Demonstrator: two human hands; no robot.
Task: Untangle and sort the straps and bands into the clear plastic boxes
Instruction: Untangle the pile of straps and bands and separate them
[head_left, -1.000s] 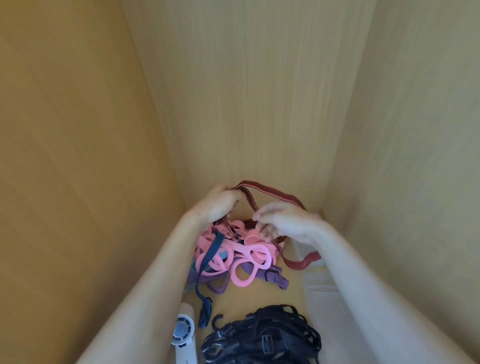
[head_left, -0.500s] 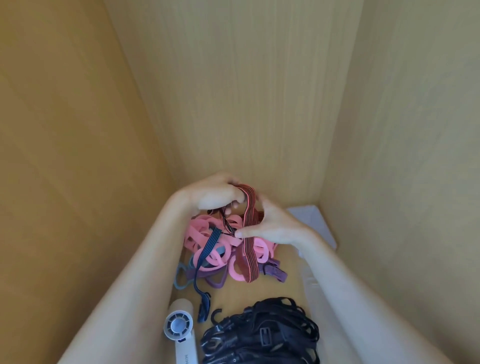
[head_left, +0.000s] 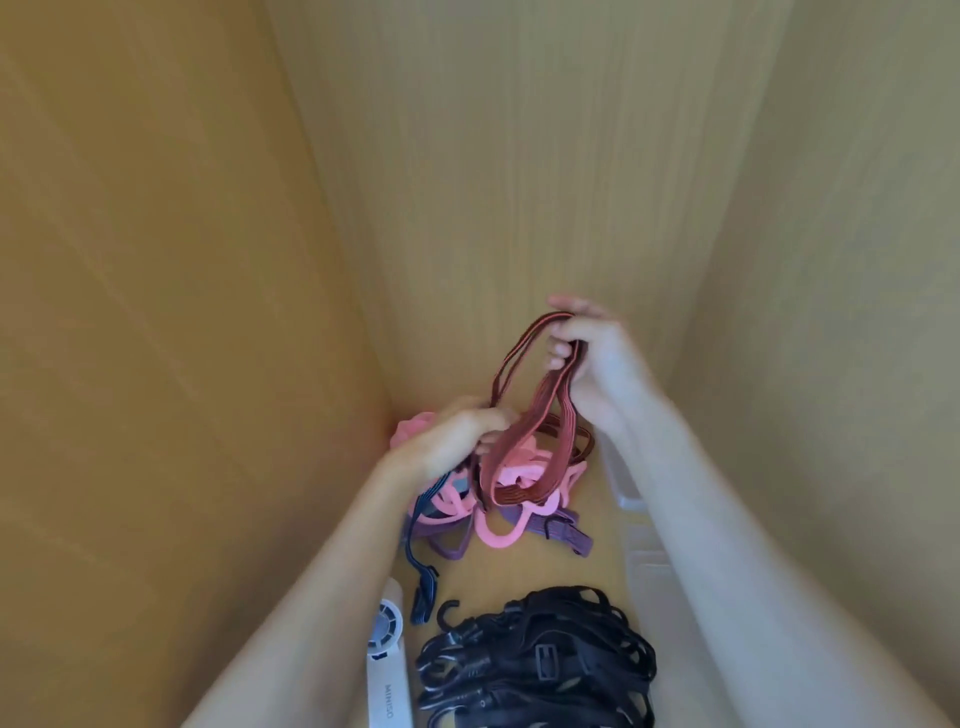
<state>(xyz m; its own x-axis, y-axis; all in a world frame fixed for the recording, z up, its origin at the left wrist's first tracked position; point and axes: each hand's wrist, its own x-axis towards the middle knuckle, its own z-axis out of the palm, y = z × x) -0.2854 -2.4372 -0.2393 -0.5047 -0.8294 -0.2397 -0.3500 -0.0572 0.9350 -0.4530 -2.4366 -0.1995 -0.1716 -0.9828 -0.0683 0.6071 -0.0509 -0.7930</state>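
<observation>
Here, from the left: a white handheld fan (head_left: 387, 642) lies at the cupboard floor's near edge. Beside it a navy strap (head_left: 420, 566) trails its clip out of the tangle. My left hand (head_left: 452, 441) sits low on the heap. Its fingers curl round the lower run of the red striped strap (head_left: 524, 415), where the strap meets the pink bands (head_left: 519, 480). A purple strap (head_left: 563, 535) lies under the pink ones, and a black netted bundle (head_left: 540, 660) lies nearer to me, apart from them. My right hand (head_left: 592, 358) pinches the strap's upper loops between thumb and curled fingers, well above the pile. Half a second ago this hand pinched the strap low, just beside the left; it has since risen, drawing the strap into long hanging loops. The lowest loop still drapes over the pink bands, so I judge the strap nearly free, not wholly. The clear plastic box (head_left: 631, 501) stands at the far right, largely hidden by my forearm, and is the likely next stop.
</observation>
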